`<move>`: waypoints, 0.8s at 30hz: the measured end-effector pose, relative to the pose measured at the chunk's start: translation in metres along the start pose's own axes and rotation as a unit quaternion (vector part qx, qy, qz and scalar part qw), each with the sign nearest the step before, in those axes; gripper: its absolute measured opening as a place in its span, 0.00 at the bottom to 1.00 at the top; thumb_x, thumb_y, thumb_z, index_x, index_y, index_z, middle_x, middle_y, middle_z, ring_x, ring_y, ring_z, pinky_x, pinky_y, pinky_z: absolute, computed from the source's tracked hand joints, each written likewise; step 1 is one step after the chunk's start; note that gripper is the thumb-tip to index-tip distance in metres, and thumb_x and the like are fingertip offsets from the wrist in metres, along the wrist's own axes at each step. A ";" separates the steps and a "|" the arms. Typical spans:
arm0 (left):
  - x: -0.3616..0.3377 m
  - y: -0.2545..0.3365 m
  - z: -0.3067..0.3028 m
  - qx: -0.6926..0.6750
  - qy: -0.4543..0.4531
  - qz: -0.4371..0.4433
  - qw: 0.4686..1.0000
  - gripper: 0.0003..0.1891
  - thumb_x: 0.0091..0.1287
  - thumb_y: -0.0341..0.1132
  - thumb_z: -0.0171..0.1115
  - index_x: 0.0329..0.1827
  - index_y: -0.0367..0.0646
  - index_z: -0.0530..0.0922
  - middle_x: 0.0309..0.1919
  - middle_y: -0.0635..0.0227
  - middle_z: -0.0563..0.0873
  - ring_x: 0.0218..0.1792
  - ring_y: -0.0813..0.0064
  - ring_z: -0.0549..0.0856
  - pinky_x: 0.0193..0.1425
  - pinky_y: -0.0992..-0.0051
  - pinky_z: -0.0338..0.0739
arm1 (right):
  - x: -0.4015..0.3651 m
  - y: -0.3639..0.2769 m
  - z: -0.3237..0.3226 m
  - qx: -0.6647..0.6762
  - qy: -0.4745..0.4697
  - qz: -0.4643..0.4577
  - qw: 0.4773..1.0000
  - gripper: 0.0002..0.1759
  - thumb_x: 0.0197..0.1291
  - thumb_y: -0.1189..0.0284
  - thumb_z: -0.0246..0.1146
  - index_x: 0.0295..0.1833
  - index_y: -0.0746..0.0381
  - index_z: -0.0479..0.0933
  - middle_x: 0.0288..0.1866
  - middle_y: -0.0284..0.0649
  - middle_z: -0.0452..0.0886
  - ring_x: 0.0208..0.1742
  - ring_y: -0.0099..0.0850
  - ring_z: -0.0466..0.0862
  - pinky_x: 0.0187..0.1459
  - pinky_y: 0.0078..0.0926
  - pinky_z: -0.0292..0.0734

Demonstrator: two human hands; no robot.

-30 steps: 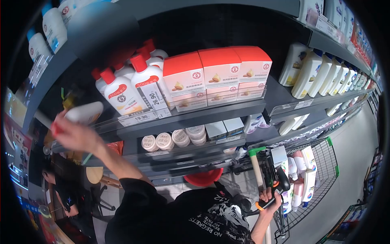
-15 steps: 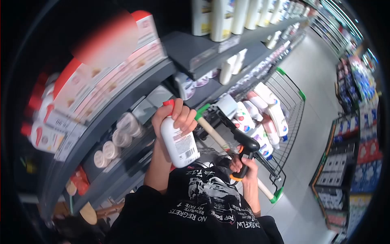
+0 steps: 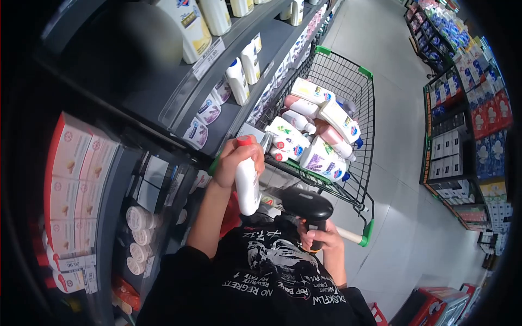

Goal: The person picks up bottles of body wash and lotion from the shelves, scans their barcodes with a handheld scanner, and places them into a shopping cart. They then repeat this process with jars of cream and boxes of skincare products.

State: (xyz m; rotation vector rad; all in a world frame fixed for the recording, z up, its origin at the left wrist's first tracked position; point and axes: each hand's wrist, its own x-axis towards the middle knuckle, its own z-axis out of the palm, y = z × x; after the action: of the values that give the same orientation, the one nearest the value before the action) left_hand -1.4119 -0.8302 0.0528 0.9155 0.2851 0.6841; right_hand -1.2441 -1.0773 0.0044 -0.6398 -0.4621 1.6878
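While the wire shopping cart with green corners stands in the aisle, stacked pink cartons with red tops occupy the shelving farthest to its left. Nearer the cart, but also left of it, small pale lidded jars sit in a row. Just beside the cart's near left corner, the left hand has its fingers wrapped firmly around the upper part of a white bottle, whose red cap pokes out above the fist. On the cart's near side, the right hand is closed around the handle of a black handheld barcode scanner. Inside the cart, white and pink bottles lie heaped at different angles. Well apart to the cart's right, display shelving carries blue, red and white packages.
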 end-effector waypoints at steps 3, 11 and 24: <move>0.016 0.000 0.005 0.116 0.041 0.008 0.992 0.10 0.68 0.34 0.55 0.27 0.41 0.73 0.24 0.63 0.81 0.26 0.78 0.78 0.32 0.77 0.72 | -0.001 -0.015 -0.011 0.067 0.058 -0.083 0.993 0.26 0.58 0.78 0.62 0.62 0.68 0.66 0.24 0.39 0.68 0.21 0.28 0.72 0.21 0.28 0.72; 0.092 -0.031 0.029 0.449 -0.039 0.009 0.893 0.13 0.60 0.32 0.71 0.41 0.32 0.81 0.43 0.59 0.87 0.43 0.76 0.85 0.49 0.75 0.78 | 0.003 -0.035 -0.047 0.125 0.168 -0.165 0.964 0.26 0.57 0.74 0.61 0.61 0.65 0.63 0.21 0.36 0.66 0.20 0.26 0.69 0.21 0.27 0.71; 0.114 -0.162 -0.003 0.736 -0.102 -0.016 0.669 0.18 0.47 0.42 0.79 0.34 0.38 0.86 0.30 0.55 0.87 0.33 0.56 0.88 0.40 0.63 0.82 | 0.009 -0.042 -0.049 0.141 0.210 -0.186 0.949 0.25 0.58 0.75 0.61 0.61 0.64 0.66 0.23 0.36 0.67 0.22 0.26 0.70 0.24 0.27 0.70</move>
State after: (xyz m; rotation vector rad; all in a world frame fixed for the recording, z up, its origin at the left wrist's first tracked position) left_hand -1.2589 -0.8219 -0.0732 2.5277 0.6762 0.1603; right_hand -1.1823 -1.0620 -0.0093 -0.6327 -0.0262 1.1860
